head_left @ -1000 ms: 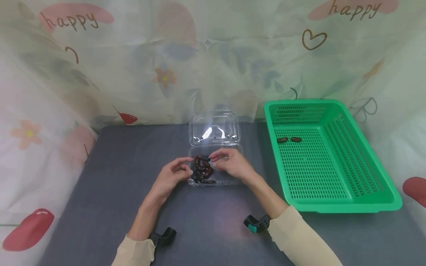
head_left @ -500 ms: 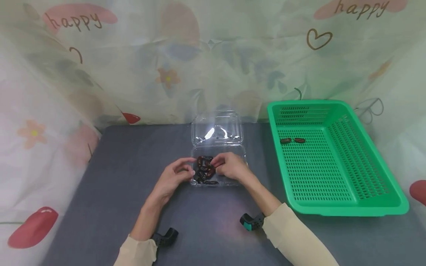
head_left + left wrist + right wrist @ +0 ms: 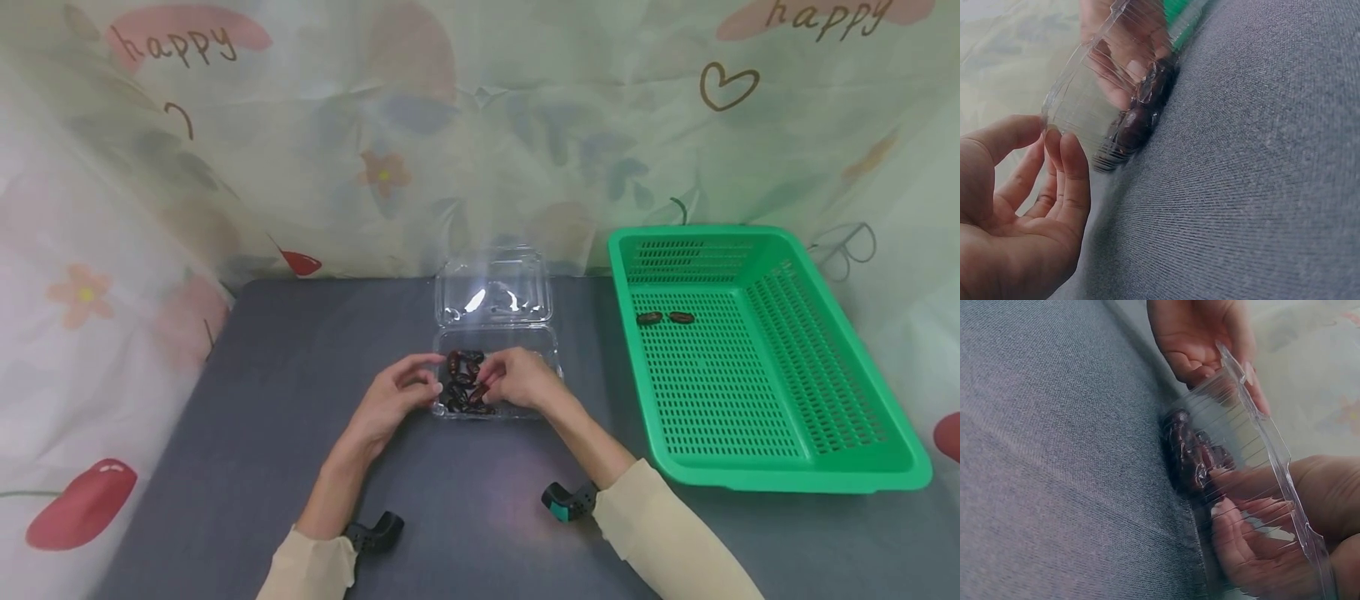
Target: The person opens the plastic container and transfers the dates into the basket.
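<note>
A clear plastic clamshell box [image 3: 517, 335] stands on the table with its lid [image 3: 491, 287] tipped back. Dark, glossy dates [image 3: 454, 364] lie in its left half. My left hand [image 3: 390, 402] pinches the box's left rim between thumb and fingers, as the left wrist view shows. Inside the box, my right hand [image 3: 525, 379] has thumb and fingertips closing on a reddish-brown date [image 3: 480, 390] at the right side of the pile. In the right wrist view, the box's ribbed wall [image 3: 1254, 434] partly blurs those fingertips and the dates [image 3: 1185, 450].
A green perforated basket [image 3: 648, 417] stands to the right, with two dates [image 3: 681, 317] near its back left. A patterned sheet [image 3: 480, 167] hangs behind the grey tabletop [image 3: 300, 350].
My right hand has gone from the right of the pile down among the dates, its fingers drawing together on one. My left hand stays at the rim. The head view has shifted slightly.
</note>
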`<state>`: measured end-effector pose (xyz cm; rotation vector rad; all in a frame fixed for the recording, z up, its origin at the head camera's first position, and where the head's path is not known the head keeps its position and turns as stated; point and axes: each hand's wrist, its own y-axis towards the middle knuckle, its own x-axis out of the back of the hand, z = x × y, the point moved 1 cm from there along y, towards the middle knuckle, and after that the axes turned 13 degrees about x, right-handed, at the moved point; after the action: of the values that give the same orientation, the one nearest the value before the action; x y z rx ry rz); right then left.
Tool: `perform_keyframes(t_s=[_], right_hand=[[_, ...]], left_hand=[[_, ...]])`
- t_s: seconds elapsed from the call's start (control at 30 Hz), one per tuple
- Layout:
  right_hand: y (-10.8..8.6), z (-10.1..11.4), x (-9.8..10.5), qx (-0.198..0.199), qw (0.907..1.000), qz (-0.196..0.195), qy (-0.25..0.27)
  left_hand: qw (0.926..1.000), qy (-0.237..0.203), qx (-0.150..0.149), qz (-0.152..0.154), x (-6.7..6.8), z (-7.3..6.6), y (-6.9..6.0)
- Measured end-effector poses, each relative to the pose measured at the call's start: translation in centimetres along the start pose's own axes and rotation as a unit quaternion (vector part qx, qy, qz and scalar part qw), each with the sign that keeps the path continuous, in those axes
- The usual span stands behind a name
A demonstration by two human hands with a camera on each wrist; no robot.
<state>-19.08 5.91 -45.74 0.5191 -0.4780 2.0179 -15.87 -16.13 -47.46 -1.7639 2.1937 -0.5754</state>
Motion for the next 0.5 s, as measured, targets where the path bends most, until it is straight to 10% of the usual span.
perform_keyframes(t_s=[0.5], right_hand=[[-0.6, -0.65, 0.35, 0.018, 0.999, 0.006, -0.041]], left_hand=[[0.9998, -0.003, -0.008, 0.017, -0.61, -0.09, 0.07]])
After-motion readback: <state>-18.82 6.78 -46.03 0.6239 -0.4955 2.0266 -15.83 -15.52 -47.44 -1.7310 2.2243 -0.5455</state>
